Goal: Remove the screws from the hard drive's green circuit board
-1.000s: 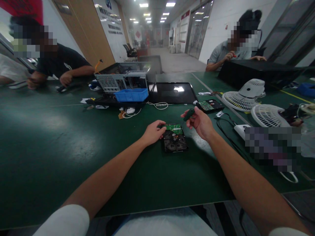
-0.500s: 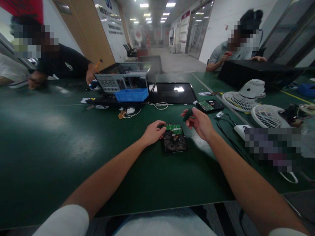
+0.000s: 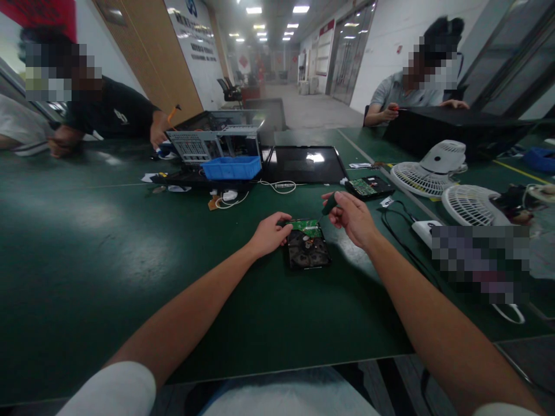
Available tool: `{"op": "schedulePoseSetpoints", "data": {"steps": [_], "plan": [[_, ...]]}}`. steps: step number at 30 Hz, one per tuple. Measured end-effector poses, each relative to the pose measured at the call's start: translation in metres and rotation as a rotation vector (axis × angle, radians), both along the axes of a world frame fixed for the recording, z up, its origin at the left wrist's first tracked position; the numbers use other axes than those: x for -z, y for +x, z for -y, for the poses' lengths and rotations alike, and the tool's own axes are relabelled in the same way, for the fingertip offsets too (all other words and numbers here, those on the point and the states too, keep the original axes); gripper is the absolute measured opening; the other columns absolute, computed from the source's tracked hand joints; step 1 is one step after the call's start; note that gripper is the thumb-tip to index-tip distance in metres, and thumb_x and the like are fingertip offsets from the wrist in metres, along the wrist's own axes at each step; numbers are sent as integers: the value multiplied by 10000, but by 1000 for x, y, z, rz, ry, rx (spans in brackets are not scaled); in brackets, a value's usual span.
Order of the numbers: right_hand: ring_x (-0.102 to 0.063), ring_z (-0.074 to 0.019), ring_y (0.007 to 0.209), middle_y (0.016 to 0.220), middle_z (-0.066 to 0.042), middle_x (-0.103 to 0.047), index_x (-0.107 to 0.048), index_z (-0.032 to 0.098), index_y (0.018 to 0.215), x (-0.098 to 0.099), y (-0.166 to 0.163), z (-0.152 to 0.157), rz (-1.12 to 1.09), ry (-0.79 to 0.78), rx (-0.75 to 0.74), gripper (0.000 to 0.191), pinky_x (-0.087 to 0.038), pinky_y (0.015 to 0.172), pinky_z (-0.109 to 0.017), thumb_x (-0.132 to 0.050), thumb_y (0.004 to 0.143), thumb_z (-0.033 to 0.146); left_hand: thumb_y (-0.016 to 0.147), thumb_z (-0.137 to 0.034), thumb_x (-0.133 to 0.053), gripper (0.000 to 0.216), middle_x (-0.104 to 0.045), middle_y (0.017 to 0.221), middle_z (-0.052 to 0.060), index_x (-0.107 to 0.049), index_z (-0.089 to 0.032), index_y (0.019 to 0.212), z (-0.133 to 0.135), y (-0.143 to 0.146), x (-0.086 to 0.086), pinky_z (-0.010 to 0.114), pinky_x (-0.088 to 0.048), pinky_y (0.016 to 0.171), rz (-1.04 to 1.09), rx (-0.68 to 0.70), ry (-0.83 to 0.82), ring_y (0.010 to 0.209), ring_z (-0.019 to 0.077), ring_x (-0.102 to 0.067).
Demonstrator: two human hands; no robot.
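Note:
A hard drive (image 3: 309, 251) lies on the green table in front of me, its green circuit board strip at the far end. My left hand (image 3: 272, 234) grips the drive's far left corner with the fingers bent around it. In my right hand (image 3: 351, 216) is a screwdriver with a dark green handle (image 3: 330, 203), held tilted. Its thin shaft points down to the far right corner of the circuit board. Whether the tip sits in a screw is too small to tell.
Beyond the drive stand a blue bin (image 3: 232, 168), an open computer case (image 3: 212, 144) and a black panel (image 3: 306, 164). A second hard drive (image 3: 370, 186), white fans (image 3: 418, 178) and cables lie to the right. Two people work across the table (image 3: 108, 260).
My right hand and the screwdriver handle have shifted very slightly; the tip stays at the same corner. The hard drive and my left hand keep their places.

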State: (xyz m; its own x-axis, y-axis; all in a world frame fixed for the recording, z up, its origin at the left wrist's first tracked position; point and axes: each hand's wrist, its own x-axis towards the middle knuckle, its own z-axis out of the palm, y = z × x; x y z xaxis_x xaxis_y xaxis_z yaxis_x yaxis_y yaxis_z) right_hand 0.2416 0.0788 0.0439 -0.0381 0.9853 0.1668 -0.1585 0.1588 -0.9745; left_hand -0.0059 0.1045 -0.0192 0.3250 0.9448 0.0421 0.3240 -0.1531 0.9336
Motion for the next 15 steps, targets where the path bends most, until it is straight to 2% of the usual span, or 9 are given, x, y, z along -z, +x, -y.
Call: {"op": "schedulePoseSetpoints", "data": {"steps": [4, 6, 11, 15], "plan": [[-585, -117, 572, 1049, -86, -754, -723, 204, 985, 0, 0, 0, -32, -7, -25, 425, -404, 466, -263, -666, 895, 615, 947, -277, -667, 310, -714, 962, 43, -626, -168, 1235, 1, -1, -2, 202, -522, 500, -4, -1, 8, 534, 75, -611], [-596, -126, 565, 1039, -99, -766, -703, 197, 973, 0, 0, -1, -48, -24, -33, 455, -417, 470, -270, -636, 902, 641, 947, -279, -667, 312, -717, 972, 48, -626, -165, 1234, 1, -1, -2, 197, -516, 497, 2, -1, 13, 540, 75, -613], [-566, -106, 540, 974, -59, -758, -677, 224, 993, 2, 0, -3, -37, -13, -3, 405, -314, 420, -236, -692, 877, 611, 952, -276, -658, 316, -707, 944, 43, -619, -162, 1243, -1, 0, 1, 203, -521, 490, -4, 0, 7, 536, 80, -615], [-526, -84, 531, 940, -29, -716, -716, 247, 1055, 1, 0, -1, -12, -5, -2, 394, -260, 411, -226, -707, 875, 597, 954, -264, -655, 300, -710, 969, 49, -616, -168, 1236, -2, 0, 4, 206, -525, 490, 14, -3, -2, 529, 76, -612]]}}
